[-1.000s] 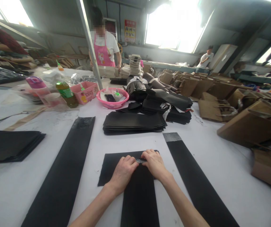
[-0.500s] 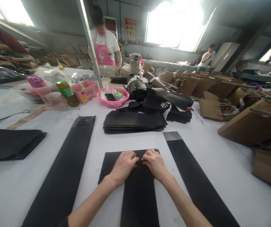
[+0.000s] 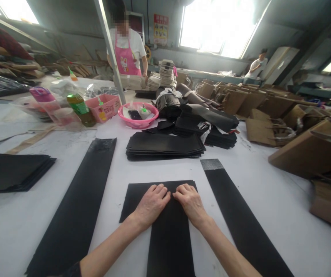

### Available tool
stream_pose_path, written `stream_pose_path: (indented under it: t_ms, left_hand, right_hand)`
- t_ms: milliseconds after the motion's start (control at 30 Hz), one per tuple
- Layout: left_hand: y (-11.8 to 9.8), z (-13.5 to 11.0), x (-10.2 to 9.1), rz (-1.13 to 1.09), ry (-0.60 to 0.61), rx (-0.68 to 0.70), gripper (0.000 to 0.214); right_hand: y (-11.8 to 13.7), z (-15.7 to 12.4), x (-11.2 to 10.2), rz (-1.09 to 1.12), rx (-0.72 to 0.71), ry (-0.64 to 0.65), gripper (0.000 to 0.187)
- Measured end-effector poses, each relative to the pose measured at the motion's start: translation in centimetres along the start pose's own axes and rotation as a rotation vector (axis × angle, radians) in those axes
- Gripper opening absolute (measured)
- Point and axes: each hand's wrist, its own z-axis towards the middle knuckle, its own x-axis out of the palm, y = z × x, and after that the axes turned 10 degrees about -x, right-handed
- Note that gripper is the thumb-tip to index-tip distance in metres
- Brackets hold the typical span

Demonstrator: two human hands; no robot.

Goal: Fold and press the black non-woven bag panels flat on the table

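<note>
Both my hands lie flat, side by side, on black paper in front of me. My left hand (image 3: 151,204) and my right hand (image 3: 191,203) press with fingers stretched out where a long black strip (image 3: 169,246) meets a wider black sheet (image 3: 133,198) lying crosswise on the white table (image 3: 269,200). Neither hand holds anything. Two more long black strips flank me: one on the left (image 3: 80,204) and one on the right (image 3: 237,215) with a grey taped end.
A stack of black sheets (image 3: 164,146) lies ahead, another stack (image 3: 12,173) at far left. A pink basin (image 3: 137,116), pink basket (image 3: 103,107) and green bottle (image 3: 80,109) stand beyond. Brown paper bags (image 3: 306,150) crowd the right. A person in a pink apron (image 3: 126,54) works across the table.
My fingers were curled and pinching at the strip's top edge; now both hands are flattened on the paper, and the small grey tape patch between them is covered.
</note>
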Motion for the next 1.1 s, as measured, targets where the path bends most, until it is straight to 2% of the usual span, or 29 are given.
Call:
stream_pose_path:
  t_ms: [167,433,600,900,1100]
  left_hand:
    - [0.0,0.0,-0.1,0.002,0.016,0.003,0.026]
    - [-0.1,-0.5,0.6,-0.010,0.035,-0.037,0.043]
    - [0.0,-0.5,0.4,-0.026,0.043,-0.017,0.034]
    - [0.0,-0.7,1.2,-0.015,-0.048,-0.012,0.034]
    - [0.3,-1.1,1.5,-0.097,-0.117,-0.052,0.031]
  right_hand:
    - [-0.1,0.0,-0.1,-0.016,-0.015,0.003,0.005]
    - [-0.5,0.1,0.0,-0.020,-0.029,0.000,0.011]
    - [-0.6,0.1,0.1,-0.011,-0.026,-0.004,0.012]
    - [-0.4,-0.1,-0.1,-0.015,-0.018,-0.002,0.010]
    - [-0.2,0.0,-0.4,-0.020,-0.022,0.021,0.008]
